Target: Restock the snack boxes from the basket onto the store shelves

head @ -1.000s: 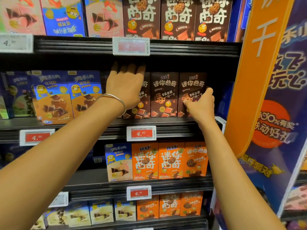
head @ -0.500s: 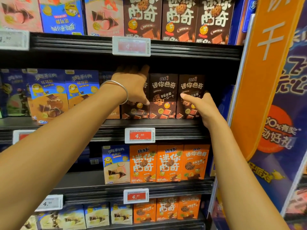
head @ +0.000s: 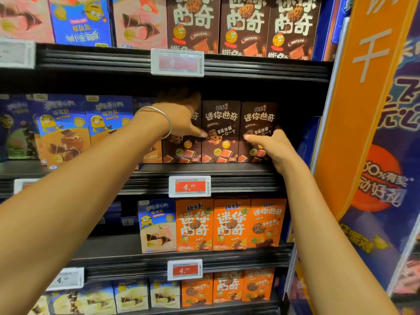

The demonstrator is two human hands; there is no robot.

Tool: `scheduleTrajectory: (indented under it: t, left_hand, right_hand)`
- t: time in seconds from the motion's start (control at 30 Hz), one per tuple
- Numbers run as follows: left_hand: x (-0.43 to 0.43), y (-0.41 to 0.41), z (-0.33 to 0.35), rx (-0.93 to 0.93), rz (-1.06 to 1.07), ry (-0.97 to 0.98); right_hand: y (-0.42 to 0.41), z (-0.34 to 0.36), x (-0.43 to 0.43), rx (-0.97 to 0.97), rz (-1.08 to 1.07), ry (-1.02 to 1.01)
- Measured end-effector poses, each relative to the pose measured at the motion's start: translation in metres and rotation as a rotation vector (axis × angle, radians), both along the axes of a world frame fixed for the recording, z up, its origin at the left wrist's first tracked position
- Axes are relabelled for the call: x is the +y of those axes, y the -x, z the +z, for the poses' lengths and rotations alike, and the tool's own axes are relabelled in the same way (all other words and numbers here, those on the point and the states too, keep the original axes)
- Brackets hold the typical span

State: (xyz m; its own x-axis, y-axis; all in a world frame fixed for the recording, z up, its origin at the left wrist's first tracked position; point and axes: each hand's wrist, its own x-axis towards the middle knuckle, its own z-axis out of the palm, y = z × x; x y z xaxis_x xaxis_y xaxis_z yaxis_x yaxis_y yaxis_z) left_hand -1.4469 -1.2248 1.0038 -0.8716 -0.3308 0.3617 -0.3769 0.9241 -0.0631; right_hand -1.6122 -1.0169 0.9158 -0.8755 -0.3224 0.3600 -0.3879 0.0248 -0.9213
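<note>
Three brown cookie boxes stand side by side on the second shelf: the left box, the middle box and the right box. My left hand, with a silver bangle on the wrist, covers the top of the left box. Its fingers reach over the box's top edge into the dark, and its thumb points onto the middle box. My right hand holds the right box low at its right edge, thumb across the front. No basket is in view.
Blue Minion boxes stand left of the brown ones. Orange cookie boxes fill the shelf below, larger brown boxes the shelf above. Price tags clip to the shelf edges. An orange and blue banner borders the right side.
My left hand has moved from lying flat on the box front to hooking over its top. My right hand has slid down to the right box's lower edge. The camera has moved closer.
</note>
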Motion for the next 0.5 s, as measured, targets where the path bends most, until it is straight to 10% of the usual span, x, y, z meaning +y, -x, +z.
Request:
scheduleTrajectory:
  t: [0.3, 0.5]
  left_hand:
    - [0.005, -0.002, -0.002, 0.036, 0.042, 0.047]
    - [0.030, -0.030, -0.012, 0.419, 0.028, 0.191]
  right_hand:
    - [-0.003, 0.001, -0.001, -0.018, -0.017, 0.010]
    - [-0.024, 0.011, 0.012, -0.089, -0.183, 0.395]
